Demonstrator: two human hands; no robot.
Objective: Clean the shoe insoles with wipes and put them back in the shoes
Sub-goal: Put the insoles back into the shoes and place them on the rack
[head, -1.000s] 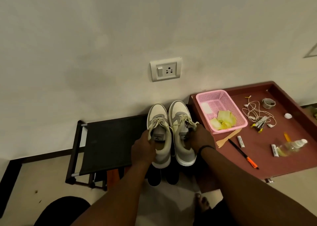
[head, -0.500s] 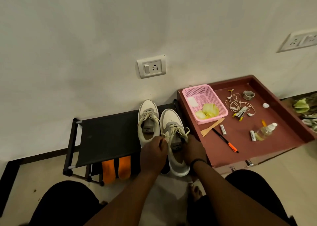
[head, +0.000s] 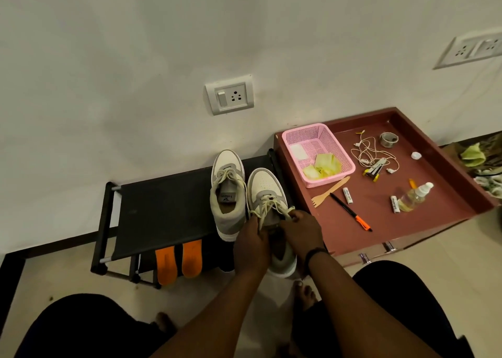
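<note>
Two grey-and-white sneakers are at the right end of a black shoe rack (head: 163,208). The left shoe (head: 227,194) stands on the rack top with its opening showing. The right shoe (head: 269,194) is pulled toward me, its heel past the rack's front edge. My left hand (head: 252,245) grips that shoe's left side at the collar. My right hand (head: 300,232) holds its right side, fingers at the laces and tongue. The insole inside is hidden by my hands. Yellow-green wipes (head: 323,166) lie in a pink basket (head: 296,137).
A maroon tray (head: 434,216) on the right holds the basket, a wooden fork (head: 330,192), pen (head: 350,215), batteries, earphones, a small bottle (head: 414,197). Orange-lined footwear (head: 179,262) sits on the rack's lower shelf. My knees and bare feet are on the tiled floor below.
My left hand left the left shoe and joined my right hand on the right shoe, which has been drawn toward me off the rack's edge. The view pulled back.
</note>
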